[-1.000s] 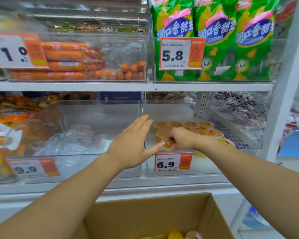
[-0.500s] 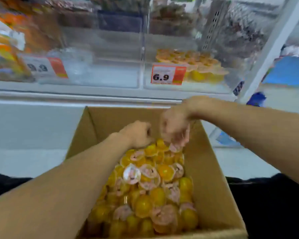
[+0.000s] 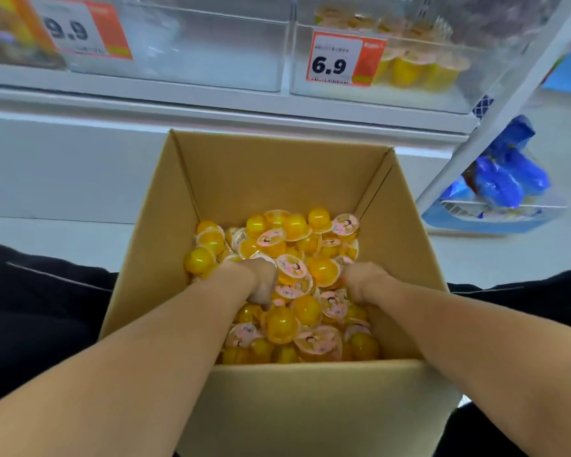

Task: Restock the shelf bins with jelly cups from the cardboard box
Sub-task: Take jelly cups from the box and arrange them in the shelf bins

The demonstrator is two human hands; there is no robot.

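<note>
Jelly cups (image 3: pixel 287 282) heaped in cardboard box (image 3: pixel 267 179) at 6 o'clock on pale floor | shelf bins: 6.9 bin (image 3: pixel 442 77) at 1 o'clock part-filled, 9.9 bin (image 3: pixel 211 54) at 11 | left hand (image 3: pixel 254 283) and right hand (image 3: pixel 363 282) now sunk in the pile, fingers curled under, hold hidden: cannot tell | half a second ago both hovered above.

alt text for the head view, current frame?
Both hands, left hand and right hand, dig into loose yellow jelly cups in an open cardboard box. Above it, a clear shelf bin tagged 6.9 holds a few cups.
</note>
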